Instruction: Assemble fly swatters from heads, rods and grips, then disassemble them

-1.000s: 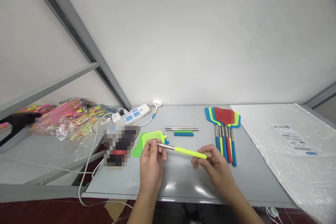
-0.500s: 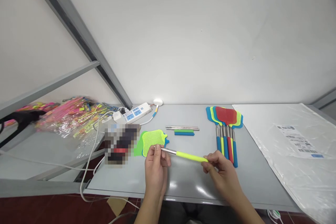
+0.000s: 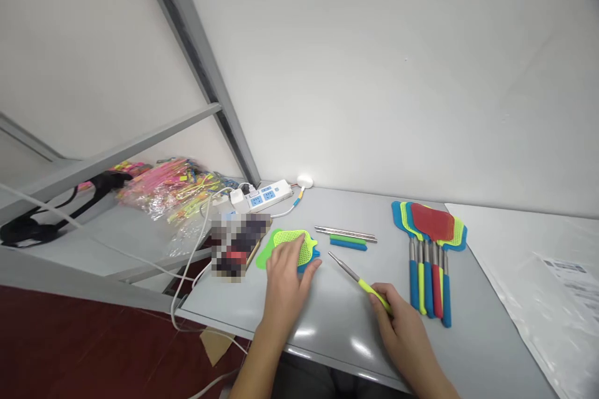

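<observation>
My right hand [image 3: 400, 324] is closed around the yellow grip of a telescopic fly swatter handle [image 3: 352, 275]; its bare metal rod points up and to the left. My left hand [image 3: 286, 268] has its fingers spread over the loose fly swatter heads, with a yellow perforated head [image 3: 306, 246] on top, a blue one beneath it and a green head [image 3: 265, 254] at the left. Whether the fingertips touch the heads I cannot tell. Behind the held handle lie thin metal rods [image 3: 346, 234], a green grip [image 3: 347, 240] and a blue grip [image 3: 349, 245].
Several assembled fly swatters [image 3: 433, 224] lie stacked at the right, beside a large white plastic bag [image 3: 524, 262]. A power strip [image 3: 269, 196] with white cables sits at the back left, near a pixelated object [image 3: 241, 249]. Colourful plastic-wrapped items [image 3: 178, 190] rest on the left shelf.
My left hand has let go of the handle's metal end and moved over the swatter heads. My right hand keeps the handle, now tilted more steeply. The view has swung left.
</observation>
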The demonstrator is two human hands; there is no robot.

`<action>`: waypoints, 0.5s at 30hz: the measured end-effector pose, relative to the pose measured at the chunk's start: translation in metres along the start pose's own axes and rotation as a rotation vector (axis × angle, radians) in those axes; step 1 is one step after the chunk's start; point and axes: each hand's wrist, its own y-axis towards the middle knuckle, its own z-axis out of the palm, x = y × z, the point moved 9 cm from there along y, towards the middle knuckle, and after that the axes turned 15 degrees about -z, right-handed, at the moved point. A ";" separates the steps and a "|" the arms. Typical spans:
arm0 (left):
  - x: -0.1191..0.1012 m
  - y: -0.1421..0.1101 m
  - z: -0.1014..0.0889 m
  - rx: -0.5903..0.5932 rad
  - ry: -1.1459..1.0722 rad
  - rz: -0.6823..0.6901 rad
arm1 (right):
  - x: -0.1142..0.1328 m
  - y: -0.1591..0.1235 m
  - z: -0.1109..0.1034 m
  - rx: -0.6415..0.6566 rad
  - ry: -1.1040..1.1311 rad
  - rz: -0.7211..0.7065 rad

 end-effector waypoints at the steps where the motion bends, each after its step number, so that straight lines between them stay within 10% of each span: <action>1: 0.007 0.002 -0.003 -0.022 0.092 0.010 | -0.005 -0.002 0.001 0.003 0.001 0.023; 15: 0.043 -0.021 -0.011 -0.006 0.213 0.122 | -0.020 -0.003 0.001 -0.007 0.027 0.057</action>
